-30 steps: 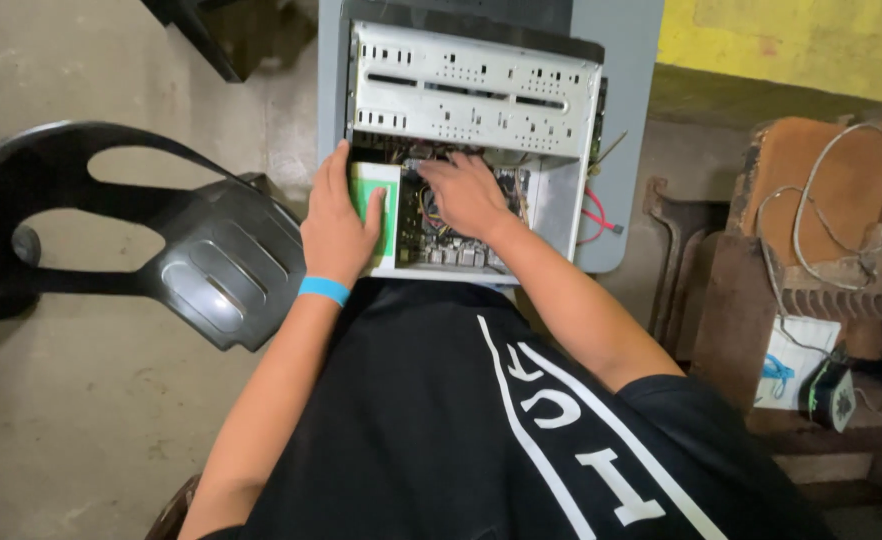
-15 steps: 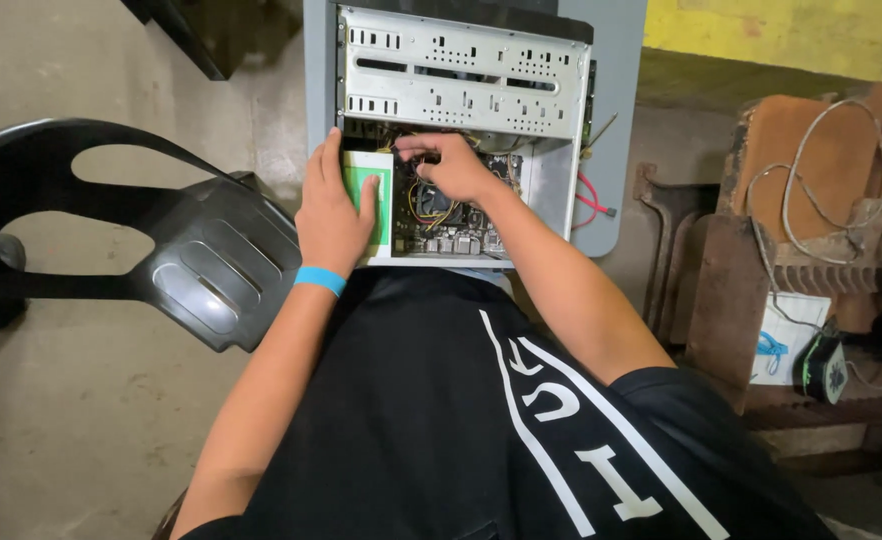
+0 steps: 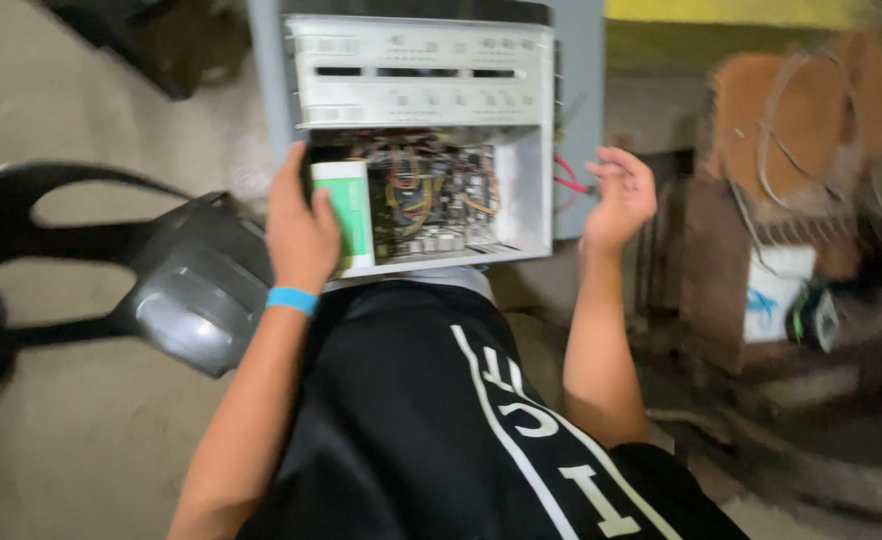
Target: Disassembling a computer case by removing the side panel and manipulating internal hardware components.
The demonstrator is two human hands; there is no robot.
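Gripping the left edge of an open computer case (image 3: 521, 190), the left hand (image 3: 299, 228) has its fingers curled round the case's side wall, with the thumb lying against a green and white box (image 3: 349, 215) that sits in the case's near left corner. A blue wristband (image 3: 292, 299) circles that wrist. The case rests on the person's lap, its open side facing up, and inside it a tangle of red, yellow and orange wires (image 3: 416, 185) lies over a circuit board (image 3: 451, 205). The pale metal drive bay (image 3: 421, 75) fills the far half of the case.

The right hand (image 3: 621, 200) is off to the right of the case, clear of it, raised with the fingers loosely bent and spread; it holds nothing that can be made out, though the view is blurred there. A few red wires (image 3: 567, 178) poke out of the case's right side, near that hand.

A black plastic chair (image 3: 176, 290) stands to the left, just beside the left forearm. To the right, blurred, are brown wooden pieces (image 3: 781, 120) with a loop of cable and a white box (image 3: 776, 295) below them.
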